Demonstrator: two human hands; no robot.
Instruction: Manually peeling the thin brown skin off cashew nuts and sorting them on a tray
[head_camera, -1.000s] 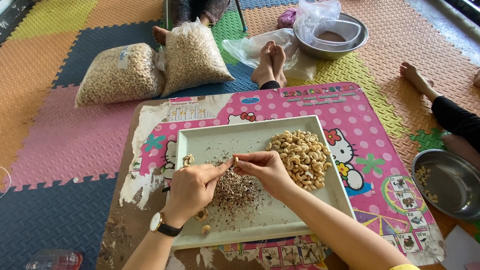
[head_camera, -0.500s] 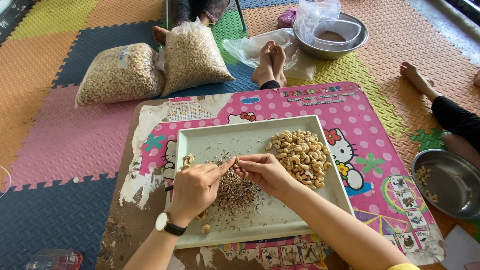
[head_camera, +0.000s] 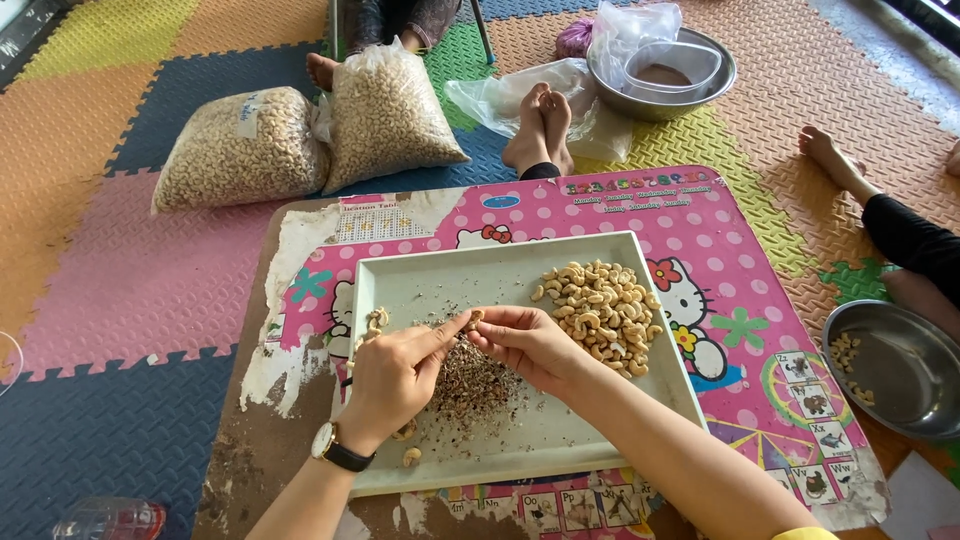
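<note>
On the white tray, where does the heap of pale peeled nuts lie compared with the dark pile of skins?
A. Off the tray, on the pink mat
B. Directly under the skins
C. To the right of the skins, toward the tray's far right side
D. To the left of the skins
C: the heap of peeled nuts sits on the right part of the tray, while the pile of skins lies nearer the middle, beneath the hands.

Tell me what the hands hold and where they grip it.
One cashew, pinched between the right hand fingertips, with the left hand thumb tip against its left end, above the husk pile.
</note>
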